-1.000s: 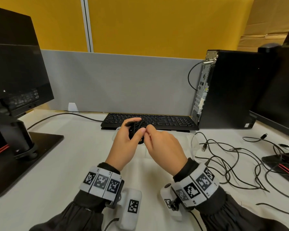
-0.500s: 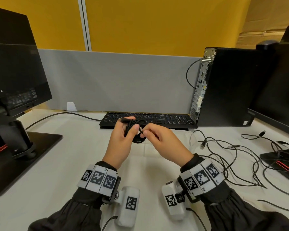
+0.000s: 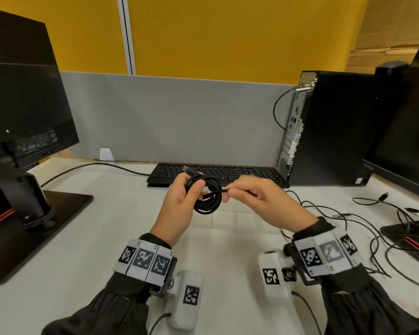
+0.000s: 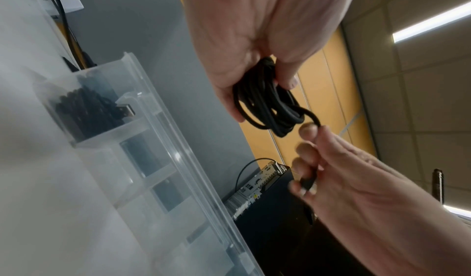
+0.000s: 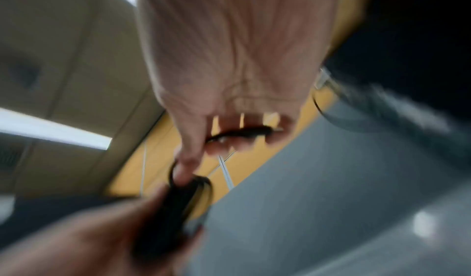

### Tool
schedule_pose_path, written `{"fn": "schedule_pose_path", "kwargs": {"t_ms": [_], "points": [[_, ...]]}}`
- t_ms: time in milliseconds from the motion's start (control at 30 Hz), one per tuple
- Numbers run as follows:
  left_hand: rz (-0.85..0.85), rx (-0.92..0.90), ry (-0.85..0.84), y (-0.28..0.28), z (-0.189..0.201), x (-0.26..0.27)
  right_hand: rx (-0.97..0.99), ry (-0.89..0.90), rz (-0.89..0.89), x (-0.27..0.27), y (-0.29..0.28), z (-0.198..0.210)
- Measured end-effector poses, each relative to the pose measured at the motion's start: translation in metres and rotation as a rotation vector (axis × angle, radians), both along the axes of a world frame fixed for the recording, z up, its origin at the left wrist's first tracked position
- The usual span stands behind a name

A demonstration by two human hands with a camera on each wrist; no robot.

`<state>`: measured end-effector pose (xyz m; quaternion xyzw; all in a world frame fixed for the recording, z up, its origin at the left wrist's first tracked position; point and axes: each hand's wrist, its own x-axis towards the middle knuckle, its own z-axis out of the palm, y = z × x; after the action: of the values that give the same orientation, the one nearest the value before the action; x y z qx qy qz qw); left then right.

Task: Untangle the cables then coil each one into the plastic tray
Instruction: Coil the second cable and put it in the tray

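Head view, coiled cable [image 3: 207, 197] between left fingers [image 3: 197, 187]

– What can't be made out?

– The right wrist view is smeared: the coil [image 5: 188, 197] and left hand [image 5: 84, 238] are dark blurs. From the head, the clear tray [image 3: 237, 221] mostly hides behind both hands.

– And edges?

– The left monitor [image 3: 22, 105] is cut by the frame. The tray's [image 4: 163, 159] lower compartments blur away in the left wrist view.
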<state>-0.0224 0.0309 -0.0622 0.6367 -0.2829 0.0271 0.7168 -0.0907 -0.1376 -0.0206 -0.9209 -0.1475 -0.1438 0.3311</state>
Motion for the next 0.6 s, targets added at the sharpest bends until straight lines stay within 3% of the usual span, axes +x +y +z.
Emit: {"fn": "schedule_pose_path", "kwargs": {"t_ms": [67,100,200,400,600], "points": [[-0.010,-0.014,0.020,-0.001,0.000,0.000,-0.263,-0.275,-0.218,0.005,-0.004,-0.006],[-0.028,-0.044,0.044,-0.002,0.000,-0.001,-0.282,-0.370,-0.268,0.007,-0.003,-0.009],[-0.086,-0.125,0.126,-0.005,0.003,-0.006,-0.087,-0.455,-0.196,0.017,-0.001,-0.017],[-0.149,-0.224,0.215,-0.011,0.005,-0.013,0.401,-0.346,-0.192,0.022,0.014,-0.020],[-0.134,-0.107,0.233,-0.015,0.003,-0.016,0.841,0.035,-0.049,0.018,0.018,-0.019]]}}
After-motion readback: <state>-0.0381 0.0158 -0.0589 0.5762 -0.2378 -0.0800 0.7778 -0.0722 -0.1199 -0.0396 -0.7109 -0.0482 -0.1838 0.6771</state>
